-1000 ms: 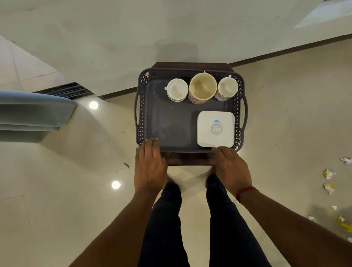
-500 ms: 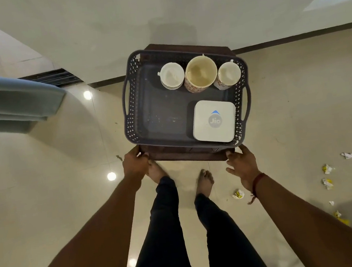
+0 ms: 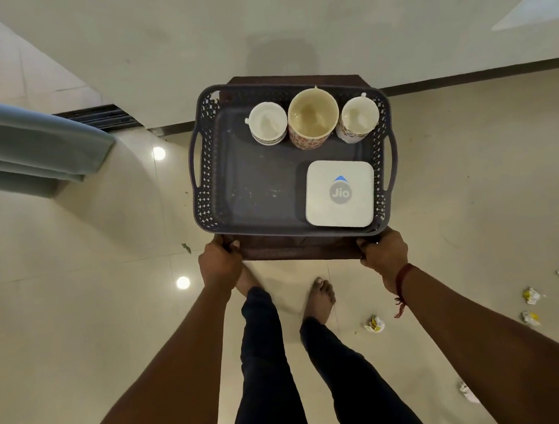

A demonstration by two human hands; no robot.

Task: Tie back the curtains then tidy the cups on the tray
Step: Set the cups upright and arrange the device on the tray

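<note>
Since the cups look like glazed ceramic, they are judged light, stiff, slick and breakable. Each is best taken by its handle or pinched at the rim, and knocks between neighbours are to be avoided.

Three are seen, all upright: a small white cup (image 3: pixel 268 123), a taller patterned cup (image 3: pixel 312 115) stained inside, and a second small white cup (image 3: pixel 359 116). They are lined up close together along the far wall of the grey latticed tray (image 3: pixel 205 200); actual contact cannot be told.

A white box (image 3: pixel 339 193) is set in the tray's near right corner. The tray is carried on a small brown worktop (image 3: pixel 293 249).

The worktop's near corners are gripped, with fingers curled round the edge: left hand (image 3: pixel 219 266) on the left corner, right hand (image 3: pixel 384 249) on the right.

A curtain (image 3: pixel 12 140) is seen far left, and paper scraps (image 3: pixel 374 324) on the floor (image 3: pixel 70 310).
</note>
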